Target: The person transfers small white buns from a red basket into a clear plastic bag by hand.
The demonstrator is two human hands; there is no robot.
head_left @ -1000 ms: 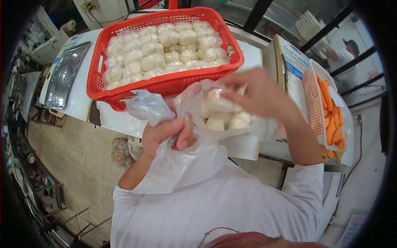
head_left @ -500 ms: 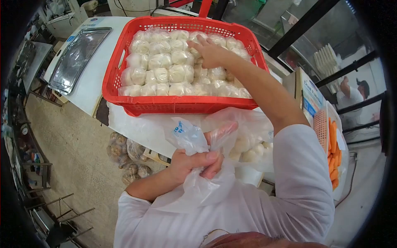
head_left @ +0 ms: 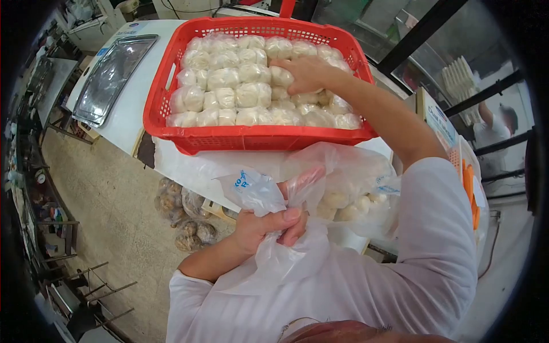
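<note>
A red plastic basket [head_left: 251, 136] holds rows of clear plastic packs of round white buns [head_left: 223, 80], possibly raw dough. My right hand [head_left: 311, 74] reaches into it with fingers and thumb curved around a bun pack [head_left: 281, 76] right of the middle; the fingertips are partly hidden. Near my chest, my left hand [head_left: 266, 227] is closed around bunched thin plastic bags [head_left: 251, 188] with blue print. Beyond it, beside the basket's front, lies a large clear bag of white buns [head_left: 360, 208].
A metal tray [head_left: 114, 80] lies on the white table [head_left: 183, 166] left of the basket. Bagged brown round items [head_left: 186, 211] are lower down at the left. Carrots [head_left: 472, 191] and a cardboard box [head_left: 437, 123] stand at right. Another person [head_left: 497, 128] shows behind the glass.
My right hand has come down from above the packs onto one of them, its fingers less spread. My left hand keeps its hold on the plastic bags. The view has shifted slightly.
</note>
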